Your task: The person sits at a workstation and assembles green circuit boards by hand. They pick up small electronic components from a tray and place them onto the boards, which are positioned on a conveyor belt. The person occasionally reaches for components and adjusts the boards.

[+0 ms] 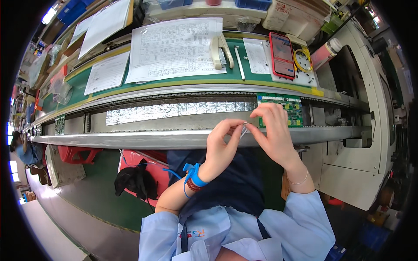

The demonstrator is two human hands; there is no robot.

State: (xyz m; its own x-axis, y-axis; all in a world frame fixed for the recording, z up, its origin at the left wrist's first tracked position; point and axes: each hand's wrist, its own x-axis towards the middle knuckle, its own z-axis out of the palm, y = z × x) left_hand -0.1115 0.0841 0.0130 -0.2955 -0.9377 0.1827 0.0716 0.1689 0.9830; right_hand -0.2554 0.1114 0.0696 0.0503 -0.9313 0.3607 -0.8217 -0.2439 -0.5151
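Note:
Over the near rail of the conveyor, my left hand [223, 145] and my right hand [275, 135] meet at the fingertips. Thumb and forefinger of each are pinched together around a small pale sliver [244, 130], too small to name. The other fingers of my right hand are raised and curled. Just behind that hand, a green circuit board [295, 114] with many parts lies between the rails, partly covered by my fingers. A blue wrist strap [198, 175] with a cord is on my left wrist.
Beyond the conveyor rail [130, 140] lie printed sheets [174, 50], a cream two-armed hand tool [216, 52], a white stick [240, 63], a red-cased phone [282, 56] and a yellow ring [303, 60]. A pale machine [352, 169] stands right. Another circuit board [59, 125] sits far left.

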